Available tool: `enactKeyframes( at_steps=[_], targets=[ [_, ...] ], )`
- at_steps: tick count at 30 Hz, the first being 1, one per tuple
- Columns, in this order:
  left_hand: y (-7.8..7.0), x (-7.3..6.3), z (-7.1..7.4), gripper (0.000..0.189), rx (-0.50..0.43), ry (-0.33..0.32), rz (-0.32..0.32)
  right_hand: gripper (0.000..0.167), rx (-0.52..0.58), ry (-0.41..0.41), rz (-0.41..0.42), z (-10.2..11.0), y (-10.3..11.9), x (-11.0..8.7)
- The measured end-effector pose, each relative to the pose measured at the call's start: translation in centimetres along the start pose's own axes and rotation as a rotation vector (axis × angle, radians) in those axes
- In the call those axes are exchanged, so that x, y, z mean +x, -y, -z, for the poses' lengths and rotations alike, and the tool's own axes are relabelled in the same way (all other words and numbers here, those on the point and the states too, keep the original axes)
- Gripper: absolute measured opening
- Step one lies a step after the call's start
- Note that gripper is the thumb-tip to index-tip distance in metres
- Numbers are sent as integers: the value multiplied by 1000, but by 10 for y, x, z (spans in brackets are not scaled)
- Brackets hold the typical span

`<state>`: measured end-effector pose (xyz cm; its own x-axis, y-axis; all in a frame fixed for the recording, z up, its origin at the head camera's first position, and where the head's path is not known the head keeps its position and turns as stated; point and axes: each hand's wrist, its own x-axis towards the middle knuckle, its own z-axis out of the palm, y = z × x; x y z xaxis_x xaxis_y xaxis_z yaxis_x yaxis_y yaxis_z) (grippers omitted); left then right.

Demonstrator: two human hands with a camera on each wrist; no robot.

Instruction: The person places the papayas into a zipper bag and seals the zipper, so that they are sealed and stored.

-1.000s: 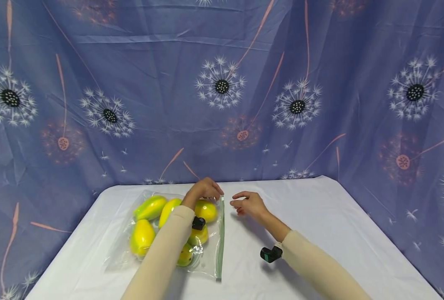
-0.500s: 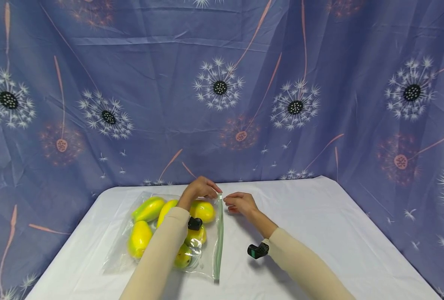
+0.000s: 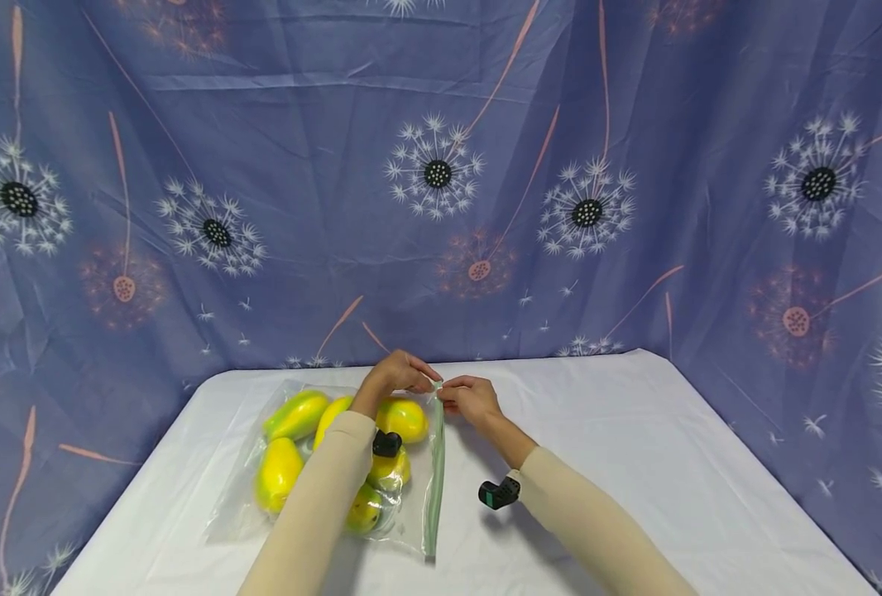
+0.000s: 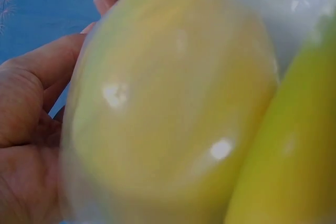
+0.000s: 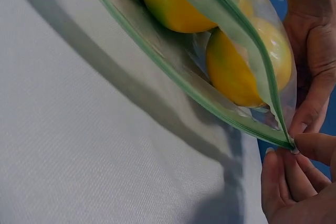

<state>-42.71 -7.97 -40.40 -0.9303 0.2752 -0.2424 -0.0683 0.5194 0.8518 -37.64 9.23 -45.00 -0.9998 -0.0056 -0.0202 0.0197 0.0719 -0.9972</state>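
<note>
A clear zip bag [image 3: 243, 517] lies on the table, holding several yellow-green mangoes [image 3: 280, 474]. Its green zip strip [image 3: 435, 488] runs along the right side. At the far end of that strip my left hand [image 3: 400, 372] pinches the bag's corner. Touching the same corner from the right, my right hand [image 3: 474, 401] pinches the zip end between thumb and fingers. In the right wrist view, the two green zip edges [image 5: 173, 74] stand apart and meet at a small whitish slider [image 5: 294, 149]. A mango [image 4: 173, 93] under the plastic fills the left wrist view, partly covering the left hand.
A white cloth covers the table [image 3: 620, 463], its far edge just beyond the hands. A blue curtain [image 3: 322, 207] with dandelion prints hangs behind and at both sides. Black wrist cameras sit on both forearms.
My right hand has moved left to the bag's far corner and now pinches the zip end. The left hand stays at that corner. The bag has barely shifted.
</note>
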Motion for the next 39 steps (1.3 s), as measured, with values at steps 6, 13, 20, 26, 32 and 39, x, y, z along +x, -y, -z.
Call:
enactKeyframes(
  at_steps=[6,13,20,26,32,39],
  targets=[
    [-4,-1,1,21,36,-14,-17,17,11,-26,-24,-2,-1,3],
    [-3,-2,2,19,47,-21,-32,18,-19,-19,-53,-2,-3,4],
    [-2,-4,5,16,59,-53,-25,15,-137,30,-33,1,-5,-10],
    [-2,-6,7,15,46,-78,-18,14,-135,104,-45,3,-7,-21],
    [-9,-8,5,12,58,-129,-33,14,-106,173,-92,12,-6,-35],
    [-14,-6,5,12,37,-175,-12,14,-143,305,-138,24,-5,-55]
  ],
)
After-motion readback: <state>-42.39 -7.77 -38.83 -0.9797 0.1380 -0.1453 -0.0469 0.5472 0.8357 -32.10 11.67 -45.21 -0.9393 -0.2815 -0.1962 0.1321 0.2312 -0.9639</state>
